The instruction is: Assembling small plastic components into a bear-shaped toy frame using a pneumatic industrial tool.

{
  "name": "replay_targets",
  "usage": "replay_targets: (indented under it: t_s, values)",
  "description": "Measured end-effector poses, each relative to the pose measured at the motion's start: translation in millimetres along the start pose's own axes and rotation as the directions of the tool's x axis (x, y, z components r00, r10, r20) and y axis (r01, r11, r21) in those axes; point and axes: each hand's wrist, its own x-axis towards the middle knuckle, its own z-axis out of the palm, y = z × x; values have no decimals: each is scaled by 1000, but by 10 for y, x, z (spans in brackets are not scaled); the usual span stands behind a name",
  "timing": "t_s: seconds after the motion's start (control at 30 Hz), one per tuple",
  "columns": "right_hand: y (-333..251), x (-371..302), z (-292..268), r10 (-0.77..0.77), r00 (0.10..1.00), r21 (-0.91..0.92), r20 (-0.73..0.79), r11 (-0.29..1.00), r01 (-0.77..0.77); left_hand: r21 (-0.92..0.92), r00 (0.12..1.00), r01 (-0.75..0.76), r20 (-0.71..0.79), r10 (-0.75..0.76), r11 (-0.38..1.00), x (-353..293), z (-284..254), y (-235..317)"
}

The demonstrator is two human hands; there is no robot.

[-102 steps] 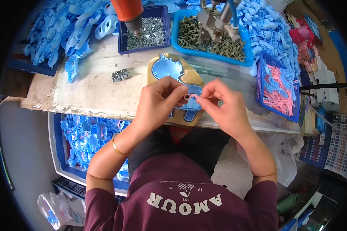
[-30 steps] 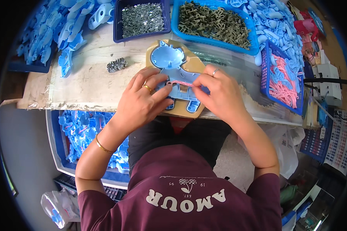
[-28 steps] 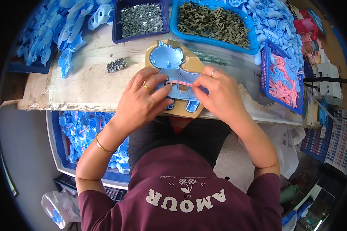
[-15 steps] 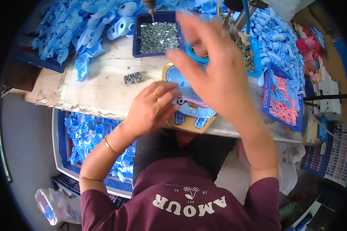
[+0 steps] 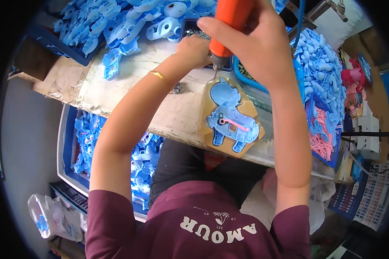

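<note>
My right hand (image 5: 266, 47) is closed around an orange power screwdriver (image 5: 232, 26), held with its bit pointing down. That bit ends just above the far edge of a tan holding block (image 5: 207, 116). Set in the block is a blue animal-shaped toy shell half (image 5: 229, 114), hollow side up, with a pink strip (image 5: 237, 125) and a small ring-like part across its body. My left hand (image 5: 193, 51) reaches to the dark blue tray (image 5: 230, 64) of small metal screws (image 5: 199, 33); its fingertips are hidden, so whether they hold anything cannot be made out.
Blue shell parts (image 5: 112, 21) heap at the back left, smaller blue pieces (image 5: 317, 60) at the right. A blue basket (image 5: 333, 157) holds pink strips. Some loose screws (image 5: 177, 89) lie by my left forearm. Below the table edge stands a bin (image 5: 65, 162) of blue parts.
My right hand has taken hold of the screwdriver and brought it down over the block. My left hand has gone from beside the block forward to the screw tray.
</note>
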Motion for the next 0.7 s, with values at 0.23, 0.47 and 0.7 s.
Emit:
replay_targets:
  t_s: [0.23, 0.47, 0.7]
  values:
    - [274, -88, -242, 23, 999, 153, 24, 988, -27, 188, 952, 189, 207, -227, 964, 101, -396, 528]
    - [323, -123, -343, 13, 999, 186, 48, 982, -21, 266, 996, -38, 89, 15, 963, -119, -579, 540]
    - [376, -264, -433, 24, 997, 155, 79, 987, -36, 224, 963, -257, -26, 269, 940, -392, -772, 1074]
